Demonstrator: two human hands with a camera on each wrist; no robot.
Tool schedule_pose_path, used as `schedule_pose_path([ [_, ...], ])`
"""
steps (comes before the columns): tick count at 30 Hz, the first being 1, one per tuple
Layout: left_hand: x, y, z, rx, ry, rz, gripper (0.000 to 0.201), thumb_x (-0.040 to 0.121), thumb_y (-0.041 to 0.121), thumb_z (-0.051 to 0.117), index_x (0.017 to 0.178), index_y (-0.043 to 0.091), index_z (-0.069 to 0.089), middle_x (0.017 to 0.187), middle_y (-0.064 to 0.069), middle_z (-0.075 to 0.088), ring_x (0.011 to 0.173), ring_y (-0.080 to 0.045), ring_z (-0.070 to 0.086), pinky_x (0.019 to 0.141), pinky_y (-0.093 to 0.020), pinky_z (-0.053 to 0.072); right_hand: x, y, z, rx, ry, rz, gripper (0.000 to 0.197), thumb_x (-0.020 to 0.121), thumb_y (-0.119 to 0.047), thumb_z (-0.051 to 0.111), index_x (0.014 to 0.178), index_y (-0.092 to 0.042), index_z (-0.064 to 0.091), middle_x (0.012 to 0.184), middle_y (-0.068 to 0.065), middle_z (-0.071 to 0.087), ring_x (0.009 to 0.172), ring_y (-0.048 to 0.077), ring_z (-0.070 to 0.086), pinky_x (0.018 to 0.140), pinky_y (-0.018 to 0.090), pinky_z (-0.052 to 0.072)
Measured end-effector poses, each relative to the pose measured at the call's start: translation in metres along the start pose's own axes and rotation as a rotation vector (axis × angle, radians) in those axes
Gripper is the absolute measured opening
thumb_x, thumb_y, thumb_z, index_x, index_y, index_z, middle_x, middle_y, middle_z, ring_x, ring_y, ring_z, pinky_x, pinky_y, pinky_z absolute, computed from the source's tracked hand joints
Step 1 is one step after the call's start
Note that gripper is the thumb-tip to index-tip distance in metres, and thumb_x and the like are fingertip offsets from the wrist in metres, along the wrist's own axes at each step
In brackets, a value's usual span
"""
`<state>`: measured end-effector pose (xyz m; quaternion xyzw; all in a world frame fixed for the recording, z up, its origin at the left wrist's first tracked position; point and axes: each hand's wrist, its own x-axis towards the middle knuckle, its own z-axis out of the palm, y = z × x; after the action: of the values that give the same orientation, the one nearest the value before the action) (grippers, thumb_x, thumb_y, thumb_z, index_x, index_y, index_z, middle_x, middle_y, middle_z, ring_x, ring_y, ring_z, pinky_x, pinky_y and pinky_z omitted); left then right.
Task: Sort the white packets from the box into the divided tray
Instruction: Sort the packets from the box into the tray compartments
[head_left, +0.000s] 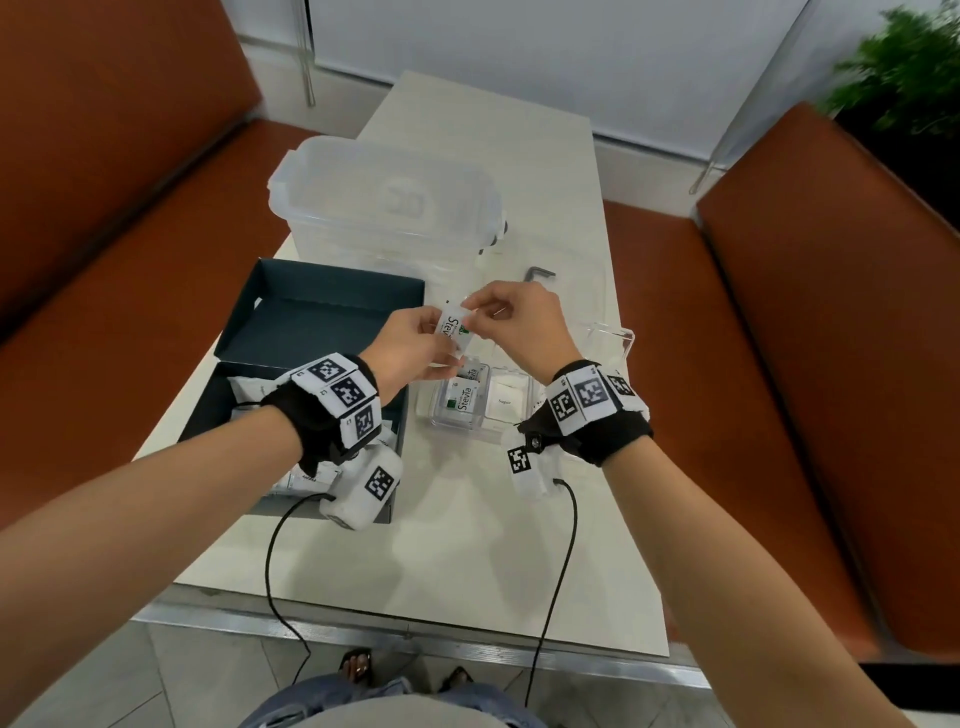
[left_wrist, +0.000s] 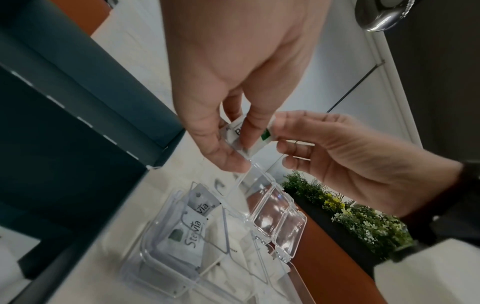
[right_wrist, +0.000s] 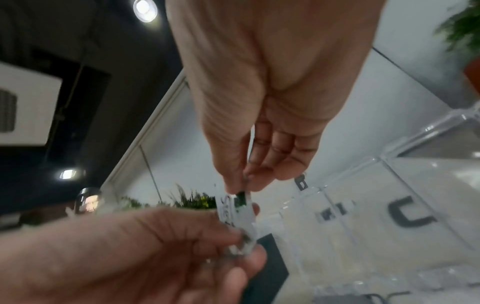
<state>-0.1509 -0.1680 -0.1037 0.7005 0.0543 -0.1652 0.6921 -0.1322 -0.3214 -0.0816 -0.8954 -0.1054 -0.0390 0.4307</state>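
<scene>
Head view: left hand (head_left: 410, 345) and right hand (head_left: 511, 325) both pinch one Stevia packet (head_left: 456, 328) above the divided tray (head_left: 522, 426), box (head_left: 311, 332) at 9 o'clock; mid-transfer, next drop it into the tray's 9 o'clock Stevia compartment.

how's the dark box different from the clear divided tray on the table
The dark teal cardboard box is opaque; the clear plastic divided tray is see-through. The box is the larger and sits left of the tray. The box holds a loose pile of white packets, while the tray keeps Stevia and Sugar packets in separate compartments. Both sit open on the table.
</scene>
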Motion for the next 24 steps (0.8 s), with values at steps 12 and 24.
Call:
schedule_pose_path([
  [12, -0.001, -0.019, -0.012, 0.501, 0.042, 0.153, 0.029, 0.092, 0.009, 0.058, 0.120, 0.018, 0.058, 0.115, -0.002, 0.058, 0.104, -0.019, 0.056, 0.095, -0.036, 0.047, -0.007, 0.045, 0.032, -0.451, -0.005, 0.065, 0.014, 0.090, -0.015, 0.057, 0.095, -0.012, 0.069, 0.090, 0.004, 0.070, 0.086, 0.023, 0.065, 0.086, 0.040, 0.049],
  [24, 0.001, -0.029, -0.014, 0.480, 0.008, 0.158, 0.030, 0.091, 0.005, 0.058, 0.118, 0.018, 0.059, 0.114, -0.003, 0.060, 0.103, -0.018, 0.057, 0.091, -0.034, 0.048, -0.010, 0.050, 0.055, -0.705, -0.094, -0.006, 0.015, 0.095, -0.012, 0.046, 0.108, -0.010, 0.052, 0.102, 0.009, 0.061, 0.094, 0.032, 0.057, 0.085, 0.042, 0.041],
])
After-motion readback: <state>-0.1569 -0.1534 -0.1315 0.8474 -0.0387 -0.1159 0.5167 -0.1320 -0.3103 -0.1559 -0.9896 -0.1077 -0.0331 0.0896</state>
